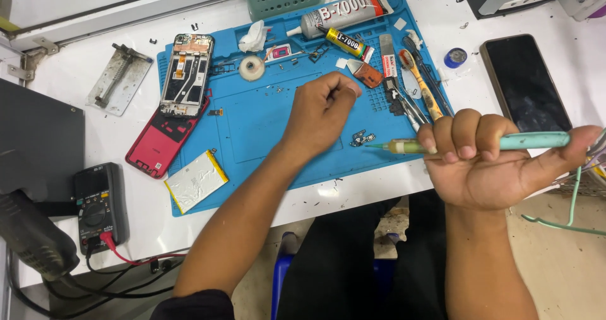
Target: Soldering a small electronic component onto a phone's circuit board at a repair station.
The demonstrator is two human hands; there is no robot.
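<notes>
Right hand [489, 168] is gripping a pale green soldering iron [480, 144] in a closed fist, nearest me, tip aiming left over the blue mat [265, 124]. Left hand [322, 112] is curling loosely on the mat, apparently holding nothing. I'm judging soldering is under way; next calls for steadying the small metal part [362, 137]. Farther off I'm counting one opened phone [187, 74], one red back cover [163, 138], two glue tubes [344, 14].

You're at a white counter [555, 23] under bright, even light. Its front edge runs below a blue mat [278, 124], and beyond that edge lies a speckled beige floor [568, 269].
</notes>
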